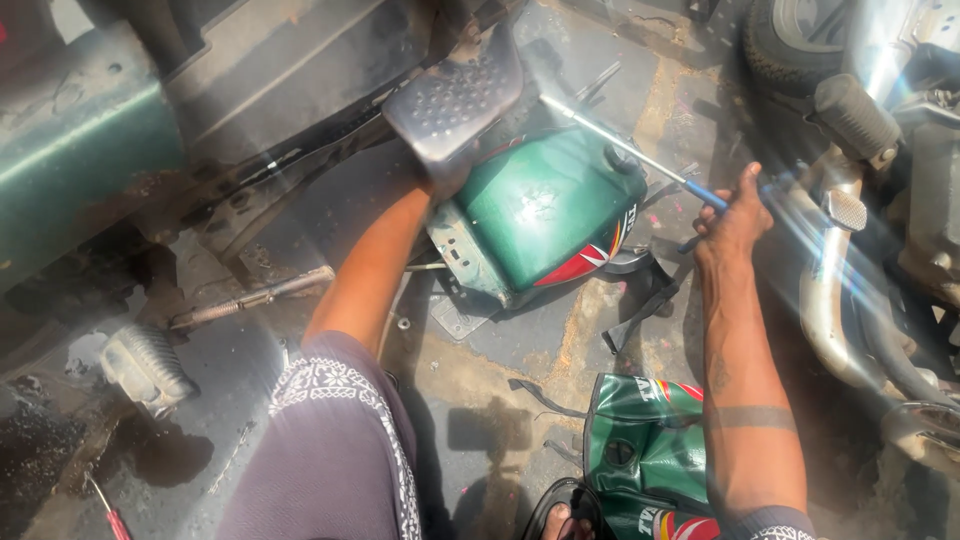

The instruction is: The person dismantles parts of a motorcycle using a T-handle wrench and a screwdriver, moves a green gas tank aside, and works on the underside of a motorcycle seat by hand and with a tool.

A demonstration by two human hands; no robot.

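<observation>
Down on the stained concrete floor (500,370), we see a dark green vehicle body (80,140) filling the upper left, the largest thing in view, with a motorcycle (880,200) crowding the right edge, its chrome exhaust pipe (825,290) curving down beside our right forearm. Between these 2 lies a green fuel tank (545,205) with a red and white stripe, tipped on its side at the middle of the frame. A second green panel (645,455) of the same colours rests near the bottom, just beside our right arm. A grey studded footrest plate (455,100) juts out above the tank, and a ribbed foot peg (145,365) sits at lower left.

Our left hand (440,185) reaches up under the footrest plate at the tank's near corner; its fingers are hidden, so we cannot tell their grip. Our right hand (735,215) is curled closed around the blue handle of a long screwdriver (620,145), whose shaft slants up and left across the tank's top. A small red-handled tool (110,515) lies at the bottom left.
</observation>
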